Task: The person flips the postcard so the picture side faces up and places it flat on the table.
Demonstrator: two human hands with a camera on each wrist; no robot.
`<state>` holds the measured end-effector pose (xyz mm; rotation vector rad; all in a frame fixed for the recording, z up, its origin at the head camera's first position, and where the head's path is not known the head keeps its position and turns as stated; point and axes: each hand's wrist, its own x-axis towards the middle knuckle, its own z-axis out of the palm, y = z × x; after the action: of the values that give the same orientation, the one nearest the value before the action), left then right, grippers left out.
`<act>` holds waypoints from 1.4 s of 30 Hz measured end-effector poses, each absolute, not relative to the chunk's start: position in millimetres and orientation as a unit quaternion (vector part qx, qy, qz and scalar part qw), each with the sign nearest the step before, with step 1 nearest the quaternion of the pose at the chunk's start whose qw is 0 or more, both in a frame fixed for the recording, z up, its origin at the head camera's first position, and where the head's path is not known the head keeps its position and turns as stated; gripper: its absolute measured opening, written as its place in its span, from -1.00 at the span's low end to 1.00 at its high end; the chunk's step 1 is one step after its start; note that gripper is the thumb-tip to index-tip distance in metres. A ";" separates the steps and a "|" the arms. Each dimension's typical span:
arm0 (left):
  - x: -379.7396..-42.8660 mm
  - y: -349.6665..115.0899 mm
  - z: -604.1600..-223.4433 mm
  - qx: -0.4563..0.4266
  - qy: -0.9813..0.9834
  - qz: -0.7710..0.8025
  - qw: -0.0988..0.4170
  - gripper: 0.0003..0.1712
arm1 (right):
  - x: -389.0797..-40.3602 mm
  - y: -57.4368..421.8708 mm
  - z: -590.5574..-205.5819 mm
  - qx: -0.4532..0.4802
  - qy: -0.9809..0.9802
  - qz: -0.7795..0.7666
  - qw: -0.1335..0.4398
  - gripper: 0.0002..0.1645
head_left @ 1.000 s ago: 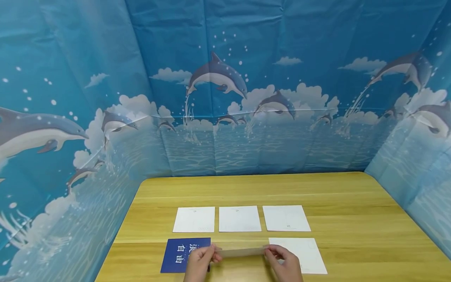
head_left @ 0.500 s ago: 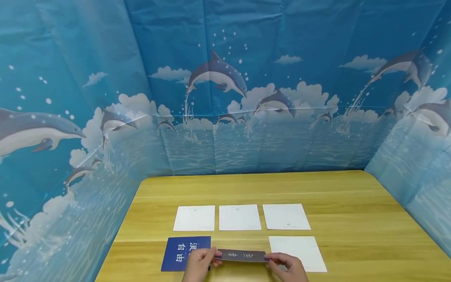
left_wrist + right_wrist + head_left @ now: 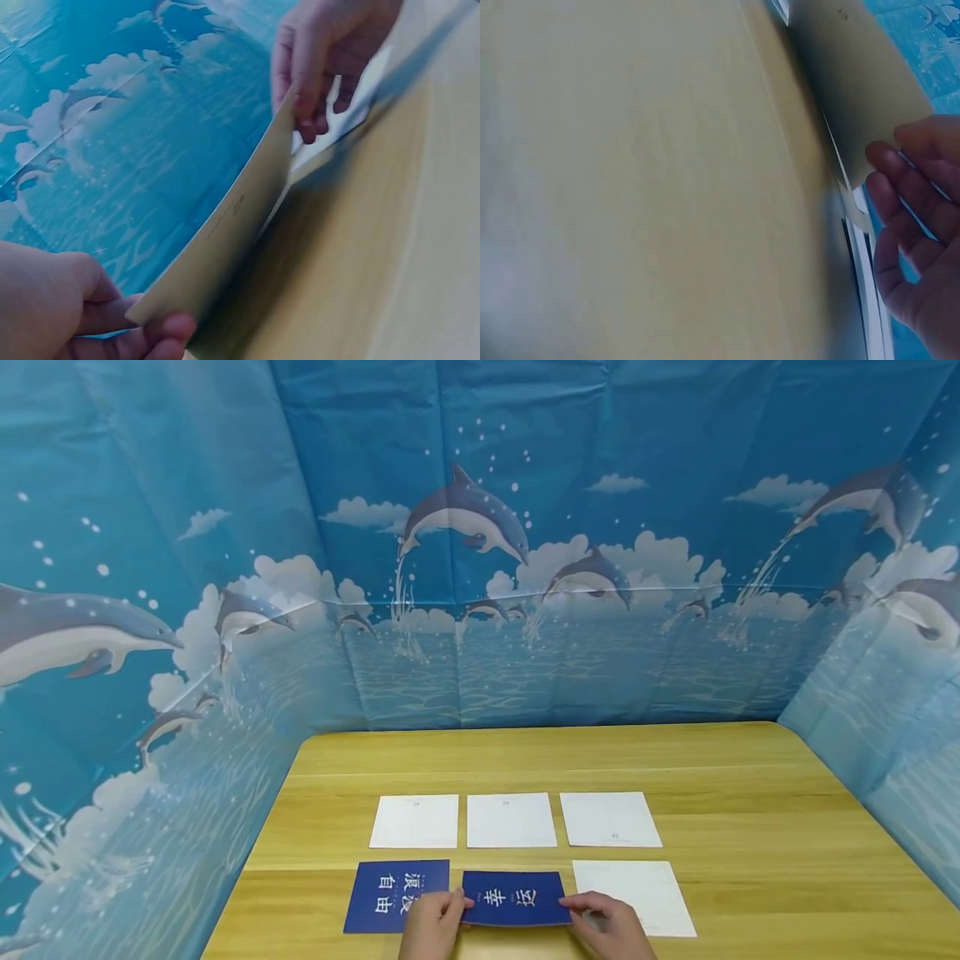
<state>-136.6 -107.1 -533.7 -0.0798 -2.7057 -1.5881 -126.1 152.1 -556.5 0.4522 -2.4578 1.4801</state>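
A dark blue postcard (image 3: pixel 513 897) with white characters is held between both hands in the middle of the near row, tilted above the table. My left hand (image 3: pixel 435 922) pinches its left edge and my right hand (image 3: pixel 609 925) pinches its right edge. In the left wrist view the plain back of the postcard (image 3: pixel 232 217) shows a small printed mark. Beside my left hand lies another blue postcard (image 3: pixel 382 893), partly covered by that hand. Under and beyond my right hand is a white card (image 3: pixel 645 889).
Behind lies a row of white cards: a left one (image 3: pixel 414 821), a middle one (image 3: pixel 512 820) and a right one (image 3: pixel 611 818). They rest on a wooden table (image 3: pixel 750 827). A dolphin-printed curtain (image 3: pixel 480 668) hangs round its far and side edges.
The held postcard has turned from nearly edge-on so that its blue printed face now shows from above. Both hands still hold its sides; the other cards have stayed in place.
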 end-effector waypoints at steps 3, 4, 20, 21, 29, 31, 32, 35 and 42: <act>-136.9 -103.7 -535.2 -0.019 -0.884 -0.467 0.012 -0.68 | -127.6 149.9 -555.3 0.139 -0.855 0.489 0.105 -0.84; -136.8 -102.8 -535.9 -0.019 -0.888 -0.459 0.015 -0.68 | -127.9 149.4 -554.0 0.134 -0.861 0.482 0.094 -0.85; -136.6 -97.3 -540.2 -0.037 -0.917 -0.395 0.047 -0.49 | -134.5 127.5 -544.6 -0.011 -0.909 0.415 0.043 -0.91; -137.0 -97.2 -540.3 -0.037 -0.917 -0.394 0.047 -0.49 | -135.1 126.5 -544.9 -0.012 -0.911 0.410 0.044 -0.90; -138.4 -97.2 -544.3 -0.061 -0.921 -0.376 0.081 -0.49 | -137.6 121.0 -544.4 -0.011 -0.920 0.389 0.054 -0.82; -139.1 -97.4 -546.8 -0.071 -0.923 -0.366 0.095 -0.48 | -138.0 119.9 -545.4 -0.008 -0.922 0.381 0.061 -0.82; -139.5 -97.4 -548.1 -0.075 -0.925 -0.360 0.100 -0.48 | -138.1 119.5 -545.8 -0.008 -0.923 0.379 0.063 -0.82; -140.2 -97.3 -550.9 -0.092 -0.928 -0.338 0.125 -0.49 | -138.7 118.2 -547.4 -0.002 -0.927 0.370 0.069 -0.81; -139.3 -95.1 -552.5 -0.099 -0.945 -0.271 0.156 -0.60 | -139.6 115.9 -545.7 -0.006 -0.932 0.355 0.068 -0.83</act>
<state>-139.3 -95.1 -552.5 -0.2834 -2.7041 -0.7755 -139.6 115.9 -545.7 -0.0175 -2.8078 1.0702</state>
